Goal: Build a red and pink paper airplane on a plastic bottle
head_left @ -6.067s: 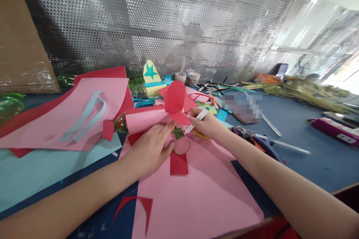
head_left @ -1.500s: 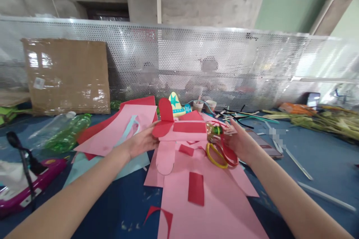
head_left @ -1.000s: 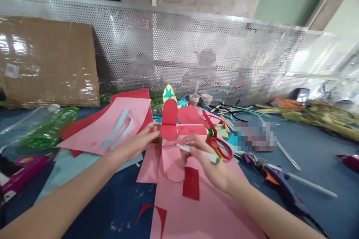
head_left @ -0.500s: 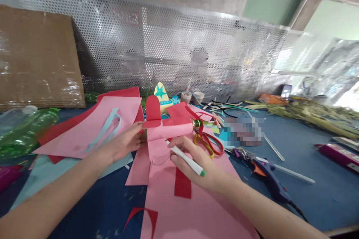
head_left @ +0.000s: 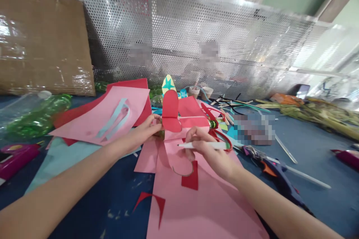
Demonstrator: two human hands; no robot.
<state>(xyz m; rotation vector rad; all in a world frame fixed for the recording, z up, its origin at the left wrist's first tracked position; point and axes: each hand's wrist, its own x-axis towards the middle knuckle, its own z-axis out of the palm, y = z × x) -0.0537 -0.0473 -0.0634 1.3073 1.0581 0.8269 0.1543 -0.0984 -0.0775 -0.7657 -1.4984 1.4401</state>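
My left hand [head_left: 150,129] is closed around the left end of a green bottle [head_left: 213,124] lying on its side, wrapped in pink paper. Red rounded paper pieces [head_left: 170,106] are on the wrapped bottle, one of them upright. A white marker with a green end [head_left: 220,145] is gripped in my right hand [head_left: 211,157], its dark tip pointing left over a pink paper flap [head_left: 176,157]. A curved dark line runs along the flap's rounded lower edge. Beneath lies a large pink sheet [head_left: 207,209], with a red paper piece [head_left: 190,179] on it.
Left are pink sheets [head_left: 84,125], light blue paper, green plastic bottles [head_left: 36,119] and a magenta tool [head_left: 19,158]. To the right lies a blue hot glue gun [head_left: 280,179] with a glue stick. Behind stand small cups [head_left: 194,91] and a perforated metal screen [head_left: 179,26].
The view has shifted, so most things sit further right. My right hand has turned the marker from slanting to nearly level. More of the curved line on the pink flap shows. My left hand keeps its hold.
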